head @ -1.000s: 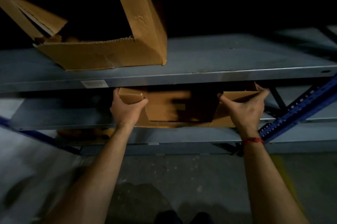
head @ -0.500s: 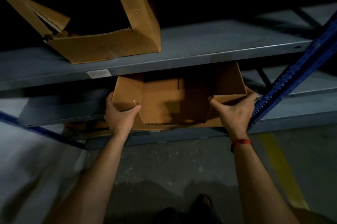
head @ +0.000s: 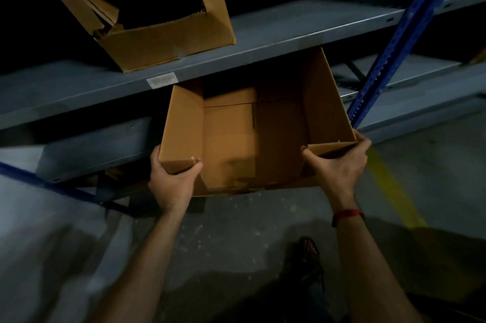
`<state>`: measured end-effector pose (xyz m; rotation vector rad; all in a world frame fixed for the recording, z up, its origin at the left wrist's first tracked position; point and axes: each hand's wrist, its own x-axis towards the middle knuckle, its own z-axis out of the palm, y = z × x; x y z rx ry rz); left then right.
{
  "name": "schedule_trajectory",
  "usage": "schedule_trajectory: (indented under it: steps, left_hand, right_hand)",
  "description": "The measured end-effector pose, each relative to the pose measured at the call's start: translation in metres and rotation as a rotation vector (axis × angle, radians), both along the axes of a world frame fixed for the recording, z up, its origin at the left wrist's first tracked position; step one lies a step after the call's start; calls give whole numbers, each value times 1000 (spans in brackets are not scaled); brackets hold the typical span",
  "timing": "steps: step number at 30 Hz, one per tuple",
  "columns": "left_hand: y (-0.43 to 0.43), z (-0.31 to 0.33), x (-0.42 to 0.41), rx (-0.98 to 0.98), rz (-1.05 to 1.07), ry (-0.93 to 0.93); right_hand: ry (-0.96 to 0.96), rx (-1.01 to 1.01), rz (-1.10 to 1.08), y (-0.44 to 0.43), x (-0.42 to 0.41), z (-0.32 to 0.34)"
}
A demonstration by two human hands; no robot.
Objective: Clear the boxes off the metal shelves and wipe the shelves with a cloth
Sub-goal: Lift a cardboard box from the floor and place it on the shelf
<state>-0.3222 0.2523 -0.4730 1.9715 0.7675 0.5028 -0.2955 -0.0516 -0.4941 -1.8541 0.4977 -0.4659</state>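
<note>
floor (head: 236,230): grey concrete, speckled with pale flecks | yellow line (head: 394,191): painted stripe crossing the floor at right | blue upright (head: 399,41): perforated post near the stripe's far end | light: dim, black darkness at top

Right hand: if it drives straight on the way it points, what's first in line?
The right hand grips the open box at its near right corner. Beyond the hand, the blue upright of the rack looks first in line, though the depth between them is unclear.
</note>
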Motion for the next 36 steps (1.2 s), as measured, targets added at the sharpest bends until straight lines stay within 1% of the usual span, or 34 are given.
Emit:
schedule_trajectory:
  steps: [8, 18, 23, 29, 36]
  left_hand:
    - [5, 19, -88, 74, -56, -42]
    - [5, 36, -155, 86, -76, -4]
    - [0, 43, -194, 79, -77, 11]
    - [-4, 59, -236, 118, -142, -17]
    - [-6, 85, -249, 249, -295, -8]
  right_hand:
    - [20, 2, -82, 17, -100, 19]
    - [51, -47, -143, 20, -173, 39]
    - [26, -40, -145, 16, -215, 44]
    - [-58, 51, -186, 13, -265, 62]
    - [-55, 69, -306, 18, -317, 68]
